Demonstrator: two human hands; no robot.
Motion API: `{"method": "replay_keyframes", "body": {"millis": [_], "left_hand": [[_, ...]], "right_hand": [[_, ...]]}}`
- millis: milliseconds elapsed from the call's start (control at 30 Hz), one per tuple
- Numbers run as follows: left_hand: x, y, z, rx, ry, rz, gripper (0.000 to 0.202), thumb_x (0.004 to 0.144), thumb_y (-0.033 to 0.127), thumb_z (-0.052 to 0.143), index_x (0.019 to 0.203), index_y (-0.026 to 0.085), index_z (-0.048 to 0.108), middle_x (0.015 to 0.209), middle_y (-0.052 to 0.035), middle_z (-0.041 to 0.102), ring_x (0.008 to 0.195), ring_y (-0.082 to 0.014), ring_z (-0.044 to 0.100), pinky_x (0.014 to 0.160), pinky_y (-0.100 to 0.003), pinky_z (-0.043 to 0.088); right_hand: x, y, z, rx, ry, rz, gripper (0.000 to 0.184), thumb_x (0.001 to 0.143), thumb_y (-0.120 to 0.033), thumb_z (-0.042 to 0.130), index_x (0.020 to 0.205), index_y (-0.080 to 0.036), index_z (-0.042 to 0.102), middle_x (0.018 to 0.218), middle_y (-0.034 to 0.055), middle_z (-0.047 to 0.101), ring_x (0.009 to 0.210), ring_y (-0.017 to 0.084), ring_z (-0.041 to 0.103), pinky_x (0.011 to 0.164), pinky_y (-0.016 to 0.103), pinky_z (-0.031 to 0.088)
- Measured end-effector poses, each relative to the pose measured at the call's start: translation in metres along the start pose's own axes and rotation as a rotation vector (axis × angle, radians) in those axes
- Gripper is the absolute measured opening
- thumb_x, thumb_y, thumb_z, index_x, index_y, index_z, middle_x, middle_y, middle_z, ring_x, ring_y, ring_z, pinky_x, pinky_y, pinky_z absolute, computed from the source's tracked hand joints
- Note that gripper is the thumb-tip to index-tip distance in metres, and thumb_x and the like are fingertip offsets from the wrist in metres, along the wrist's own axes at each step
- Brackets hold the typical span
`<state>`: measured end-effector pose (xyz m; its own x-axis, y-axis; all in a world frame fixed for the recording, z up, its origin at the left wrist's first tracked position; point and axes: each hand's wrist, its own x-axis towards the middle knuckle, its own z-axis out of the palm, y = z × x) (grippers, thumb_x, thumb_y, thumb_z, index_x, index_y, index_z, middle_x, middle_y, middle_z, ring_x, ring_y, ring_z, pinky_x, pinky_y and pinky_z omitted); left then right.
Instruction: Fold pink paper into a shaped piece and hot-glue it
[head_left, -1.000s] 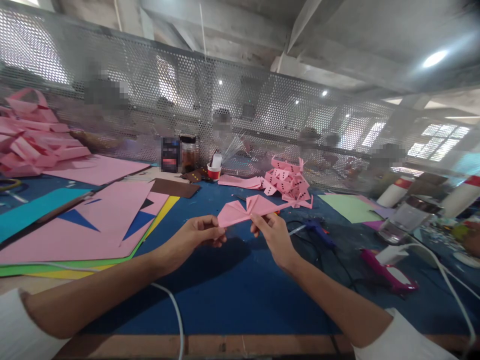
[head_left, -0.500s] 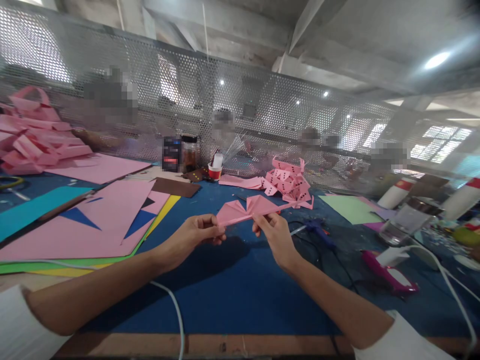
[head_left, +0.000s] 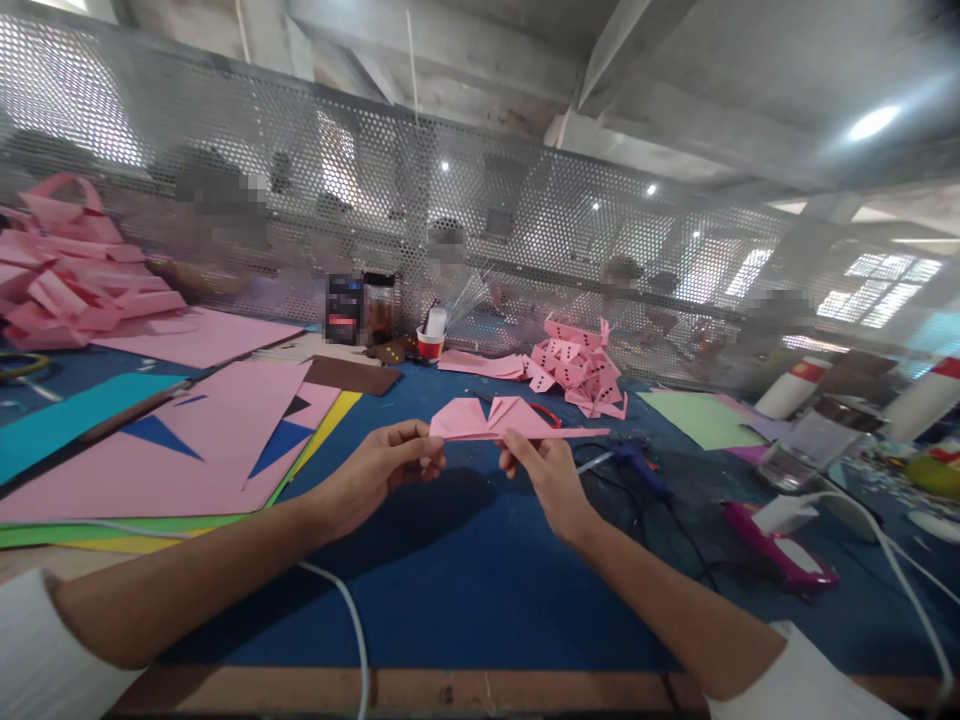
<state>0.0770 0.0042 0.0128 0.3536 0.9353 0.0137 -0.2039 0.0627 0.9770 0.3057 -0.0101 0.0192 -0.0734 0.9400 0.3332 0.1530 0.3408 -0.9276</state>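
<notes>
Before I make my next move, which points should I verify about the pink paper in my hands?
1. Left hand fingers pinch the folded pink paper piece at its left end: ok.
2. Right hand fingers grip its middle: ok.
3. Paper held above the blue table top, not touching: ok.
4. Blue glue gun apart from both hands: ok.
5. Creases on the paper's underside: cannot tell.

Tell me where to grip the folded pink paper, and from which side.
Pinch the folded pink paper along its near edge, coming from below: it lies thin and almost level. The left hand holds its left end, the right hand its middle.
</notes>
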Motion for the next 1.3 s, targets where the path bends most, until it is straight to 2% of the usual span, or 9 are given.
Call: {"method": "replay_keyframes", "body": {"millis": [167,300,500,667,967,1167,1300], "left_hand": [[-0.002,0.000,0.005,-0.030,0.005,-0.038,0.022,0.075,0.030,0.084,0.086,0.015,0.072,0.083,-0.0023,0.070,0.071,-0.0097,0.060,0.070,-0.020,0.049],[-0.005,0.000,0.010,-0.054,0.043,-0.081,0.023,0.071,0.027,0.087,0.084,0.013,0.074,0.083,-0.0044,0.073,0.071,-0.0113,0.062,0.072,-0.022,0.052],[-0.002,0.003,0.007,-0.125,0.074,-0.056,0.020,0.072,0.026,0.086,0.079,0.013,0.072,0.079,-0.0042,0.073,0.069,-0.0117,0.064,0.070,-0.021,0.054],[0.002,0.005,0.000,-0.170,0.099,-0.052,0.018,0.076,0.026,0.082,0.080,0.013,0.071,0.080,-0.0053,0.074,0.071,-0.0115,0.066,0.072,-0.019,0.055],[0.001,0.006,0.002,-0.240,0.095,-0.105,0.011,0.077,0.021,0.080,0.079,0.013,0.074,0.083,-0.0043,0.075,0.069,-0.0101,0.066,0.071,-0.019,0.056],[-0.003,0.003,0.007,-0.245,0.048,-0.113,0.019,0.068,0.022,0.088,0.082,0.013,0.078,0.086,-0.0047,0.076,0.072,-0.0107,0.066,0.073,-0.019,0.057],[-0.003,0.006,0.004,-0.252,0.023,-0.103,0.020,0.069,0.020,0.088,0.085,0.012,0.079,0.085,-0.0045,0.076,0.074,-0.0103,0.066,0.074,-0.018,0.058]], "right_hand": [[0.000,0.004,0.003,-0.016,0.003,0.035,0.041,0.089,-0.053,0.063,0.071,-0.016,0.069,0.064,0.0033,0.067,0.057,0.015,0.060,0.059,0.026,0.048],[-0.002,0.008,0.007,-0.025,-0.041,0.033,0.039,0.089,-0.051,0.064,0.070,-0.017,0.068,0.064,0.0029,0.067,0.057,0.015,0.061,0.059,0.026,0.049],[-0.004,0.005,0.009,0.003,-0.087,-0.021,0.027,0.087,-0.046,0.066,0.087,-0.018,0.068,0.069,0.0009,0.067,0.061,0.015,0.062,0.062,0.027,0.052],[-0.004,0.000,0.005,-0.024,-0.084,-0.042,0.021,0.088,-0.040,0.067,0.092,-0.020,0.065,0.076,0.0004,0.067,0.067,0.015,0.063,0.064,0.026,0.051],[-0.005,0.002,0.007,-0.019,-0.065,-0.083,0.026,0.094,-0.040,0.060,0.081,-0.018,0.065,0.070,0.0005,0.065,0.063,0.014,0.060,0.064,0.026,0.049],[-0.005,0.003,0.008,0.013,-0.076,-0.064,0.024,0.092,-0.037,0.061,0.079,-0.017,0.065,0.068,0.0000,0.065,0.061,0.013,0.060,0.063,0.025,0.048],[-0.003,0.004,0.008,0.043,-0.051,-0.036,0.026,0.091,-0.040,0.062,0.079,-0.016,0.067,0.066,0.0004,0.065,0.059,0.013,0.059,0.060,0.024,0.048]]}}
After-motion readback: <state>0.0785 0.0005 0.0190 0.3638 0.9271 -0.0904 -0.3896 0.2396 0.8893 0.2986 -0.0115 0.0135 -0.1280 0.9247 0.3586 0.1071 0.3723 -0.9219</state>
